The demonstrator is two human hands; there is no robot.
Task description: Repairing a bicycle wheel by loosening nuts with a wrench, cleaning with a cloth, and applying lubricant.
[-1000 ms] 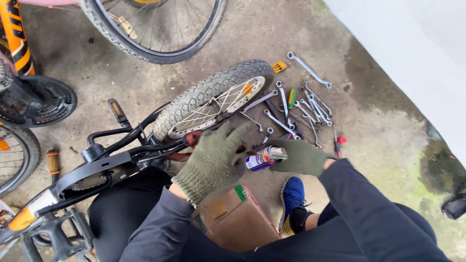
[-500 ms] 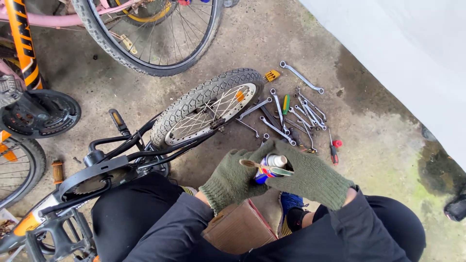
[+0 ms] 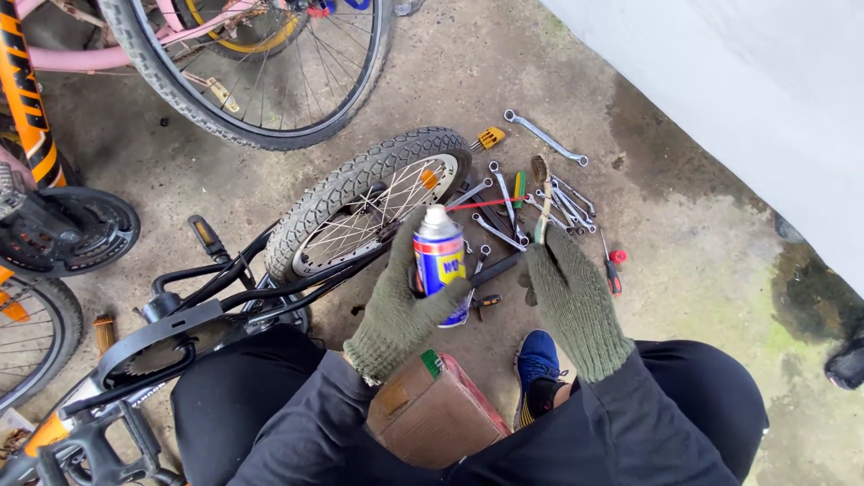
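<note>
My left hand (image 3: pixel 396 315), in a green knitted glove, grips a blue and yellow spray can (image 3: pixel 439 256) upright, its thin red straw (image 3: pixel 481 203) pointing right. My right hand (image 3: pixel 571 301), gloved the same, is closed around the handle of a small brush (image 3: pixel 540 180) whose bristled head points away from me. Both hands hover just right of the small spoked wheel (image 3: pixel 360 202) of a black bicycle frame (image 3: pixel 225 288) lying on the concrete floor.
Several spanners (image 3: pixel 544 137) and screwdrivers (image 3: pixel 612 270) lie scattered on the floor beyond my hands. A brown cardboard box (image 3: pixel 432 414) rests by my knees, near my blue shoe (image 3: pixel 538 360). A large wheel of a pink bike (image 3: pixel 261 81) stands behind, an orange frame (image 3: pixel 27 99) at left, a white wall (image 3: pixel 738 81) at right.
The spray can has come from lying between both hands to upright in my left hand, lifted higher. My right hand has moved off the can and now holds the brush.
</note>
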